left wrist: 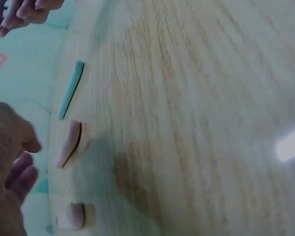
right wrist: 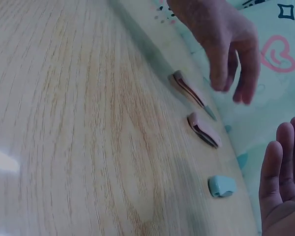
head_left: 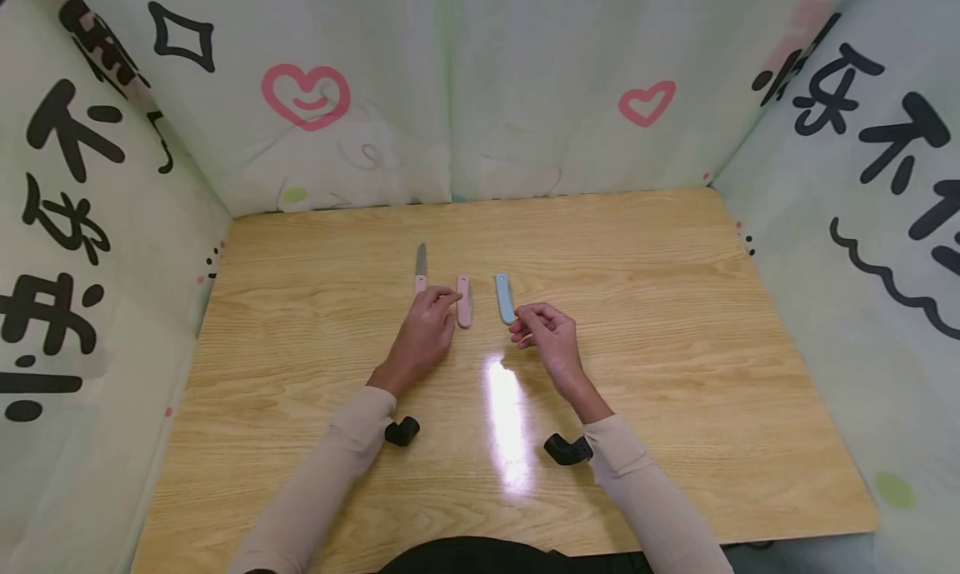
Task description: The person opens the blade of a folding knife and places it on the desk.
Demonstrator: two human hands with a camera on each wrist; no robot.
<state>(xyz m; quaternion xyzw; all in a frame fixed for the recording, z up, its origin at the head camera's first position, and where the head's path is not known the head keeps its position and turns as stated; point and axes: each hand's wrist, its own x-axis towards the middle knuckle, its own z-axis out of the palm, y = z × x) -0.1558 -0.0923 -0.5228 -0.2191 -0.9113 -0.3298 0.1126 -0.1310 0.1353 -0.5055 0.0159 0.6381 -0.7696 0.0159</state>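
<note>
Three folding knives lie in a row on the wooden table. The leftmost has a pink handle and its blade [head_left: 421,260] folded out, pointing away; my left hand partly hides its handle in the head view. Beside it lies a closed pink folding knife [head_left: 464,303], then a closed light-blue folding knife [head_left: 504,297]. My left hand [head_left: 426,331] hovers over the two pink knives, fingers loosely bent around nothing, as the right wrist view shows it raised. My right hand [head_left: 551,334] is held at the near end of the blue knife [right wrist: 222,186], fingers relaxed, holding nothing.
The wooden table [head_left: 660,391] is enclosed by pale curtains [head_left: 525,82] with drawn hearts and black characters at the back and sides. A black wrist-worn device [head_left: 402,431] sits at the left cuff, another black device [head_left: 567,449] at the right.
</note>
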